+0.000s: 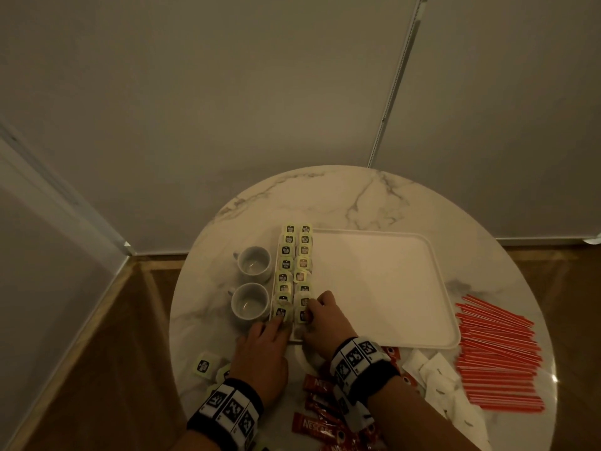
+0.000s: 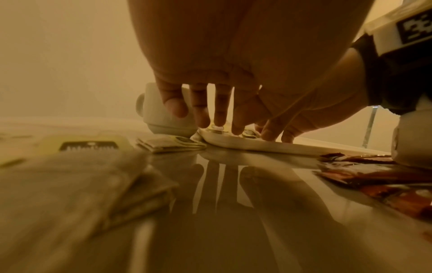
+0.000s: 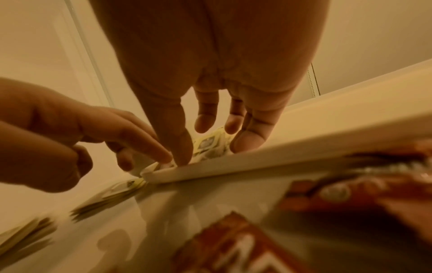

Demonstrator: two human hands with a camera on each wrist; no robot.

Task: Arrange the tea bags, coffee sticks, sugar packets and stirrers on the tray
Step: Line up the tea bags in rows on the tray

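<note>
Tea bags going down; coffee, sugar, stirrers untouched.

Near edge: coffee sticks (image 1: 313,424) at 6, sugar packets (image 1: 435,374) and stirrers (image 1: 497,353) at 4, all on the worktop (image 1: 325,190). Left hand (image 1: 260,356) and right hand (image 1: 325,323), fingers extended, press tea bags (image 1: 294,265) in two rows along the tray (image 1: 390,288) at 9.

Pale-green square tea bags (image 1: 294,265) lie flat in two overlapping rows along the left edge of the white rectangular plastic tray (image 1: 383,288). Off the tray, on the marble top — red foil coffee sticks (image 1: 313,426), white paper sugar packets (image 1: 439,375), and red plastic stirrers (image 1: 497,356) heaped beside its right edge.
</note>
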